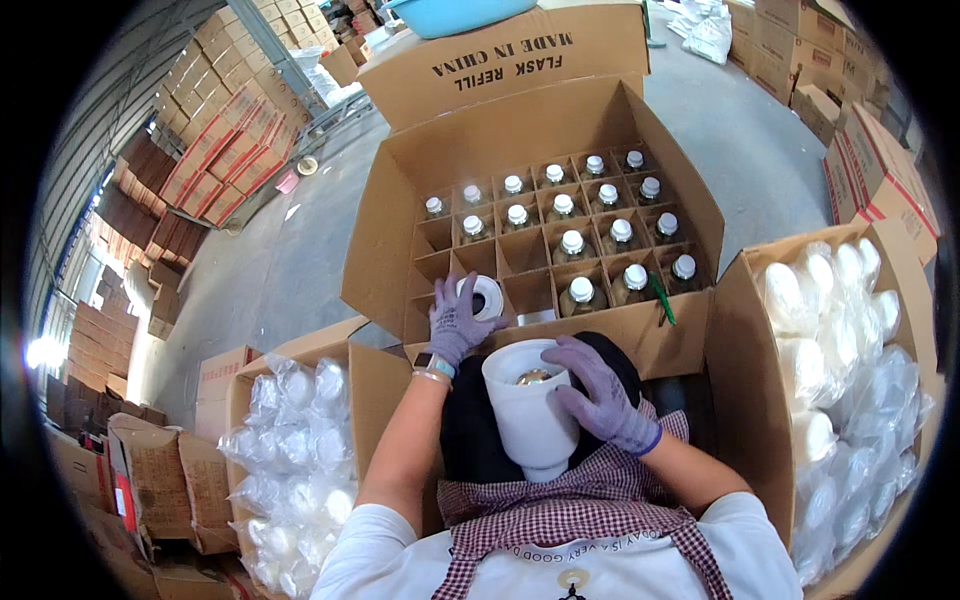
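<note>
- Vessel (pixel 530 425), white, tapered, on lap (pixel 466 425), just nearside of big divided carton (pixel 510 130); shiny piece (pixel 533 378) inside.
- R hand (pixel 605 402) curled on its rim & side; L hand (pixel 460 325) spread over white ring (pixel 494 297) at carton's near-L; firm grip or not, can't tell.
- Progress, prob. partway: shiny piece in, ring apart; white-capped bottles (pixel 571 246) fill most of carton.
- Bagged white parts (pixel 295 450) L of carton, more R; blue basin (pixel 460 14) behind.
- Grey floor (pixel 270 270) round carton; stacked boxes (pixel 228 150) far L.
</note>
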Demonstrator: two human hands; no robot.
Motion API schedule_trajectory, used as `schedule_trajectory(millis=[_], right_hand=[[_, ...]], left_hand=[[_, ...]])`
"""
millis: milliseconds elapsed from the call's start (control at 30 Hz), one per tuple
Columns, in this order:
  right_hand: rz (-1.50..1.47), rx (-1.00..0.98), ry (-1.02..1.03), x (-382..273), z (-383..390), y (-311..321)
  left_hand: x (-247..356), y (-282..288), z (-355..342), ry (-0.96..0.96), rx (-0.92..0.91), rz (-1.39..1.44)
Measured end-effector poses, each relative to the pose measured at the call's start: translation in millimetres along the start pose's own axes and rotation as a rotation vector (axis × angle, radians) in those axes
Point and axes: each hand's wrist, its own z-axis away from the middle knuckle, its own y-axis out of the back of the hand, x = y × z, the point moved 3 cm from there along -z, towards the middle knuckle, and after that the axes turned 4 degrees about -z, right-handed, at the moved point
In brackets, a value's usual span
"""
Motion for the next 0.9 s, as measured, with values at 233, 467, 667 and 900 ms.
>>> schedule_trajectory(millis=[233,467,667,900], right_hand=[[-0.129,0.042,-0.036,14.4,-35.2,17.5],[0.244,0.153,0.516,-48.7,-122.8,-7.6],[0.223,-0.079,0.002,-46.3,-109.0,-18.3],[0.229,-0.09,0.196,-51.3,-114.2,-8.1]], left_hand=[[-53.8,-50.2,1.3,0.021,-0.019,0.449],[36.9,89.5,83.6,0.033,0.024,1.618],[43.1,128.7,110.6,0.097,0.243,1.007],[53.8,111.0,121.0,0.095,0.268,1.556]])
